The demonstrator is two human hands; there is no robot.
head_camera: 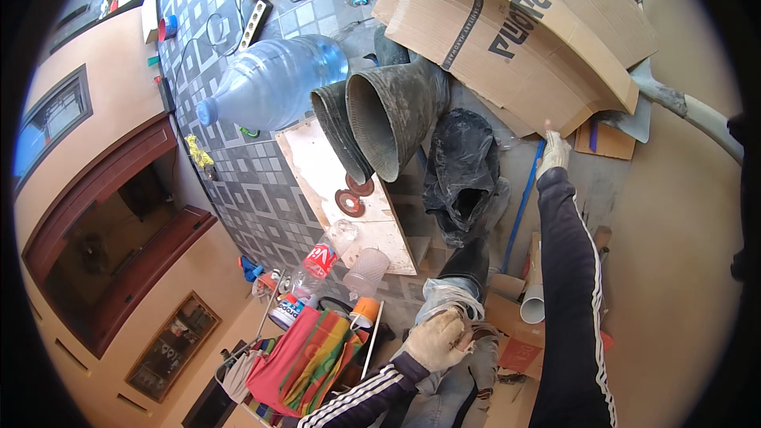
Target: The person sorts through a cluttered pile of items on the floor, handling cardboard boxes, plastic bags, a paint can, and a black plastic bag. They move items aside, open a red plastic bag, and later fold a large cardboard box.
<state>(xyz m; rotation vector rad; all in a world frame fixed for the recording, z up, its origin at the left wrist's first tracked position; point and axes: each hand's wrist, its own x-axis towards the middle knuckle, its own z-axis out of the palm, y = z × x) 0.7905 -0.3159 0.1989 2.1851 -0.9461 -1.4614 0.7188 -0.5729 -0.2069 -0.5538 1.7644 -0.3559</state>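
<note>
My left hand (440,339), in a worn pale glove, lies at my bent leg, by the clear plastic wrapped around it (449,297); its fingers are partly hidden. My right hand (554,151), also gloved, reaches forward to the lower edge of a large cardboard box (535,71). A bare fingertip points up and the thumb stands apart; nothing shows in its grasp. A long blue strip (523,208) runs beside it on the floor. Left of the strip lies a crumpled black plastic bag (461,166). Grey rubber boots (392,113) lie beyond, their openings towards me.
A big water bottle (279,80) lies near a power strip (252,25) and cables. A white board (380,226) holds abrasive discs (349,203). Nearer are a plastic bottle (318,261), an orange cup (364,311), a chair with striped cloth (315,362) and a white pipe (532,303).
</note>
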